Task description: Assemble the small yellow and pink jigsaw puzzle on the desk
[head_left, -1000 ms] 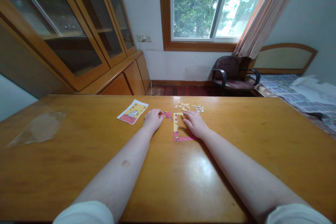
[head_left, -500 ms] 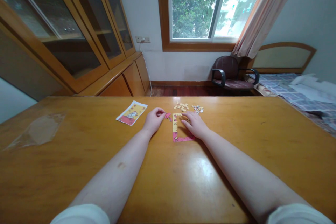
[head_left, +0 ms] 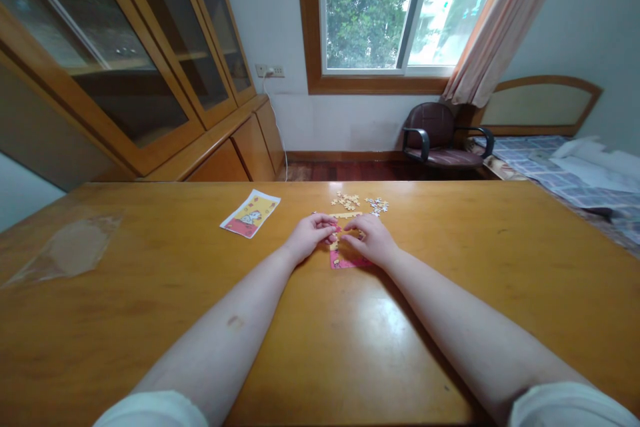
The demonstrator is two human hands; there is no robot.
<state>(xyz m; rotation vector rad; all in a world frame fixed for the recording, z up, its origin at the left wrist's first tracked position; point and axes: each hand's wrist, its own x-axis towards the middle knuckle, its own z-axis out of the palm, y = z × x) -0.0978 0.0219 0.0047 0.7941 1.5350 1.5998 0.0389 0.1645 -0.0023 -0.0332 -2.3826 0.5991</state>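
Note:
My left hand (head_left: pixel 311 237) is closed, pinching a small pink jigsaw piece (head_left: pixel 338 229) between thumb and fingertips over the left side of the puzzle frame. The partly joined jigsaw frame (head_left: pixel 345 263) lies flat on the table, yellow at the top and pink along the bottom. Above its right side is my right hand (head_left: pixel 374 239), fingers curved and apart, with nothing seen in them. Both hands hide much of the frame. Just beyond it lie loose yellow pieces (head_left: pixel 346 201) and a smaller pile of pale, patterned pieces (head_left: pixel 377 205).
A picture card (head_left: pixel 251 214) in yellow and pink lies left of my hands. Farther left is a clear plastic bag (head_left: pixel 70 247). The wooden table's (head_left: pixel 310 347) far edge faces a chair (head_left: pixel 434 137), with a cabinet (head_left: pixel 200 153) at the left.
My left hand has moved right, from the pink pieces beside the frame to over the frame's left side, now with a pink piece. My right hand has barely moved.

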